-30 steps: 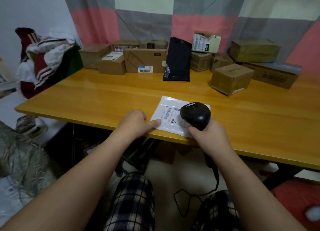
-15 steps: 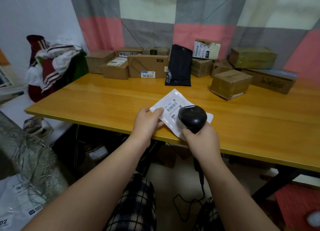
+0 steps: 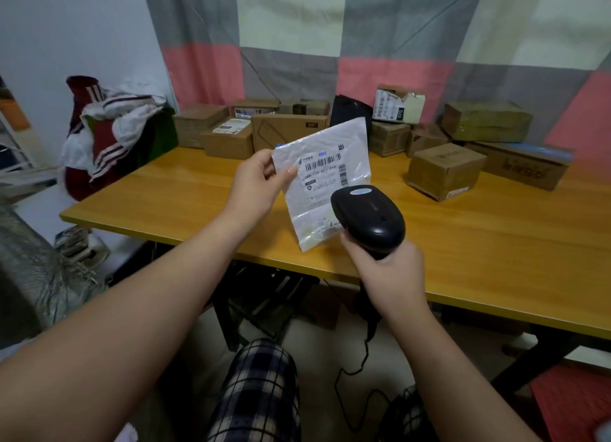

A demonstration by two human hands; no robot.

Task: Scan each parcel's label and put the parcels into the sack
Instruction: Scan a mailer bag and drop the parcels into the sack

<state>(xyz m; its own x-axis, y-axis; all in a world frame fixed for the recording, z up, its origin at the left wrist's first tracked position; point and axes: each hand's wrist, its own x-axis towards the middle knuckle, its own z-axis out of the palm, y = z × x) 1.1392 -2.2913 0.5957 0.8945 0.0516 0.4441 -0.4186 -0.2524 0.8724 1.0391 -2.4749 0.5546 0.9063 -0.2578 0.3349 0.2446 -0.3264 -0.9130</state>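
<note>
Two hands are busy, yours, and both are full. Your left hand [image 3: 256, 180] pinches the parcel [image 3: 330, 143] at its upper left edge, thumb on the front and fingers curled behind. The parcel is clear of the bench [image 3: 496, 243], held up in the air over its near half.

It is a flat white plastic mailer, thin, slightly crinkled and glossy, longer than it is wide. Its long axis stands nearly upright, with the top leaning a little to your left, and its top edge climbs toward the right. The printed face is turned toward you. On it the label [image 3: 325, 172] carries black barcodes whose rows run across the short way, parallel to that rising top edge.

Your right hand [image 3: 386, 269] is wrapped round the handle of the scanner [image 3: 368, 218]. This is smooth black plastic with a rounded, bulbous head. The head points up and away from you, and covers the parcel's lower right corner in this view. A thin black cable [image 3: 336, 387] hangs from the handle down to the floor.

Along the bench's far edge sit brown cardboard boxes [image 3: 287, 134], square-cornered and matt, some with white labels. A black pouch [image 3: 347, 110] stands upright among them, behind the parcel. The bench top is smooth yellow wood with visible grain.
</note>
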